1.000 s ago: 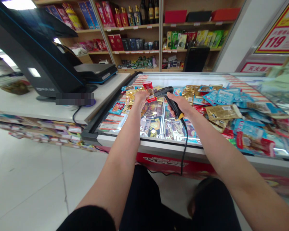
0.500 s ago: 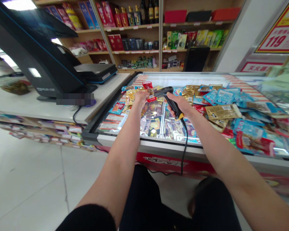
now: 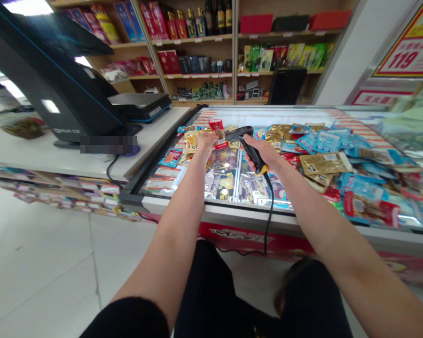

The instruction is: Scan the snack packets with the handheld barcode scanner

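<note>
My left hand (image 3: 206, 142) is closed on the edge of a small red snack packet (image 3: 216, 125), held up above the glass-topped case (image 3: 172, 203). In my right hand (image 3: 265, 152) is a black and yellow barcode scanner (image 3: 251, 149), gripped by its handle. The scanner's head points left at the packet, a small distance from it. Its black cable (image 3: 270, 211) hangs down over the front edge of the case. Gold, blue and red snack packets lie on the glass around both hands, with a large heap (image 3: 326, 164) to the right.
To the left, a white counter (image 3: 178, 117) carries a black checkout machine (image 3: 70, 103) and a flat weighing plate (image 3: 141, 101). Behind the case stand shelves (image 3: 197, 40) of bottles and boxes. A dark upright panel (image 3: 287, 87) rises at the back edge.
Almost nothing differs. Both hands, the packet and the scanner stay in nearly the same place, and the view shifts only very slightly.
</note>
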The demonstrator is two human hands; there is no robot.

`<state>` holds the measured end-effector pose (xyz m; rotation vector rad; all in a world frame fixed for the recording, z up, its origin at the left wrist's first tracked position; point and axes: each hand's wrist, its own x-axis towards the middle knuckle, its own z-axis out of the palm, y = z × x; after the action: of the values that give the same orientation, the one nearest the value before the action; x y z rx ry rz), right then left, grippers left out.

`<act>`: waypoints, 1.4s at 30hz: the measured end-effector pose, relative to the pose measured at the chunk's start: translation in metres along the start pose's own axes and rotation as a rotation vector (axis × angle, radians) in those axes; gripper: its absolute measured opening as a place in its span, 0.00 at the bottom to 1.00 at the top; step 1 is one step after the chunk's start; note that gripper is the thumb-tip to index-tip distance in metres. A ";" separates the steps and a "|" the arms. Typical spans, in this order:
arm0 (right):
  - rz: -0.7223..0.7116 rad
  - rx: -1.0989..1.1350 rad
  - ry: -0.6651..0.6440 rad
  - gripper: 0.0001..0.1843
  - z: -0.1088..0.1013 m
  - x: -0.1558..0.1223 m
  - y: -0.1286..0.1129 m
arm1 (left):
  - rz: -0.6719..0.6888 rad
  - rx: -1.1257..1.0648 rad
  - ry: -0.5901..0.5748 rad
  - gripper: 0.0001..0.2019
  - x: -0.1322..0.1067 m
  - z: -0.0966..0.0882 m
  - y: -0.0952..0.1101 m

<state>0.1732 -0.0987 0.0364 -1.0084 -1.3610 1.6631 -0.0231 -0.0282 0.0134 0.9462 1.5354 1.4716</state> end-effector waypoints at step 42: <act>-0.123 0.021 0.397 0.19 -0.077 -0.067 -0.023 | 0.679 0.864 -0.277 0.17 -0.058 0.105 -0.017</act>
<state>0.2718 -0.1254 0.0567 -1.1468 -1.1139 1.2986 0.0964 -0.0390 -0.0027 2.2445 1.7315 0.9616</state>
